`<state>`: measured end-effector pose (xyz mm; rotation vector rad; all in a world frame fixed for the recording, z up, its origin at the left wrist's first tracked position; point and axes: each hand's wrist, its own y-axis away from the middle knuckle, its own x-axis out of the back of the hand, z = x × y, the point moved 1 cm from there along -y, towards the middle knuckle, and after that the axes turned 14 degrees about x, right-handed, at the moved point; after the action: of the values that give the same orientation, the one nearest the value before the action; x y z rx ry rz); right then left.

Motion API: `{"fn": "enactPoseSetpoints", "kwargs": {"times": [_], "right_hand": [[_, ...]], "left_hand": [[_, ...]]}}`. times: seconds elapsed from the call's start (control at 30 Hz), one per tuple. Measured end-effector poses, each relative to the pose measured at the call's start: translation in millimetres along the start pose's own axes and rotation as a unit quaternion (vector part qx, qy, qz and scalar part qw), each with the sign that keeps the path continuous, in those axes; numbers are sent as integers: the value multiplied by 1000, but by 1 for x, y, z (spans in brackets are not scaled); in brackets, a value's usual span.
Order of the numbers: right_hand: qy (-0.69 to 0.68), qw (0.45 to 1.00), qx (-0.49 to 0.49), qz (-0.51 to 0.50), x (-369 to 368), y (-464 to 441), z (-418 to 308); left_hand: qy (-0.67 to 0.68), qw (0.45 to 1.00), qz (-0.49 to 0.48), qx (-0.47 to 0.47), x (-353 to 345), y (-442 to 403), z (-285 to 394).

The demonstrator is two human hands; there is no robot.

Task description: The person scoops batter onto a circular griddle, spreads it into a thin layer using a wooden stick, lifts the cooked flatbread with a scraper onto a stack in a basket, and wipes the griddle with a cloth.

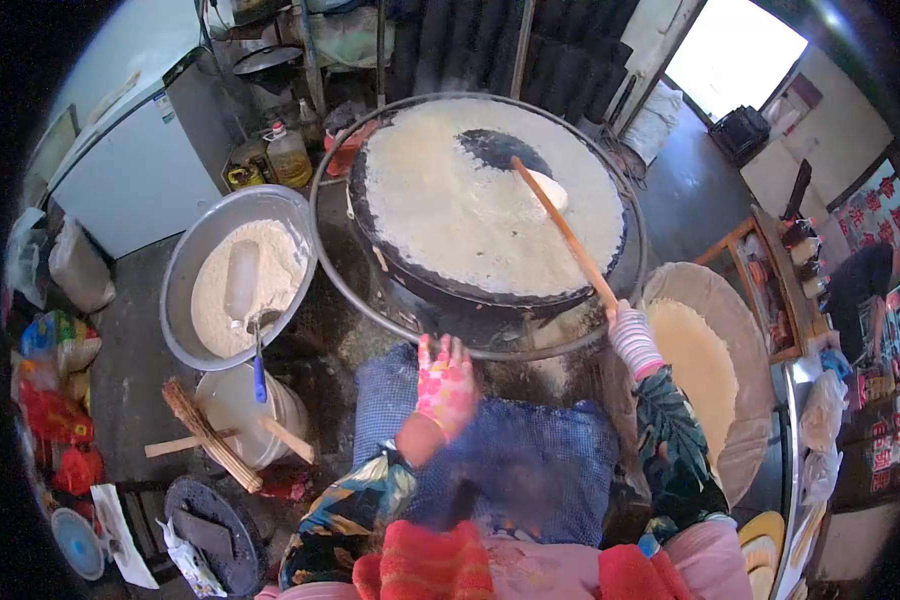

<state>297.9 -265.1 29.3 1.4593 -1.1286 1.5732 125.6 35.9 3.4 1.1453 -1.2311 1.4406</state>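
Batter (420,190) covers most of the griddle (420,281); one dark patch (490,148) seems left to coat. The right hand (632,340) clasps a wooden stick (572,238) over the batter; the left hand (445,388), fingers loosely parted, holds nothing visible.

Pale batter (430,200) spread over a round black griddle (417,275), a wooden stick (575,245) slanting across.
From here I see the batter lying thin, ragged-edged, nearly to the griddle's rim, with a bare black patch toward the far side; the brown stick's tip is at that patch, a whiter pool of batter just beside it.
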Motion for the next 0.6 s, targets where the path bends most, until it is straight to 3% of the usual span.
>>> {"fn": "enactPoseSetpoints", "kwargs": {"times": [0.13, 0.2, 0.37, 0.43, 0.47, 0.5, 0.53, 0.57, 0.6], "right_hand": [[-9, 997, 60, -54, -15, 12, 1], [-7, 1000, -1, 10, -55, 15, 37], [6, 1000, 15, 12, -8, 3, -4], [-166, 984, -4, -69, 1, 12, -10], [-25, 996, -4, -84, 0, 15, -9], [-46, 996, -29, -63, 0, 16, -4], [-67, 996, -52, -36, 2, 14, 6], [-72, 995, -46, -48, 13, 8, 3], [-80, 994, -39, -62, 21, 4, -3]], "left_hand": [[-24, 998, 35, 35, -11, 3, -32], [-63, 997, 13, 45, 0, -2, -48], [-91, 992, -20, 88, 12, -21, -86], [-63, 989, -62, 121, 22, -30, -98], [-36, 991, -34, 127, 28, -33, -103], [-80, 990, 0, 120, 9, -37, -117], [-80, 988, -37, 129, 25, -39, -116], [-98, 986, 10, 136, 0, -46, -134], [-123, 979, -32, 157, 9, -52, -138]]}}
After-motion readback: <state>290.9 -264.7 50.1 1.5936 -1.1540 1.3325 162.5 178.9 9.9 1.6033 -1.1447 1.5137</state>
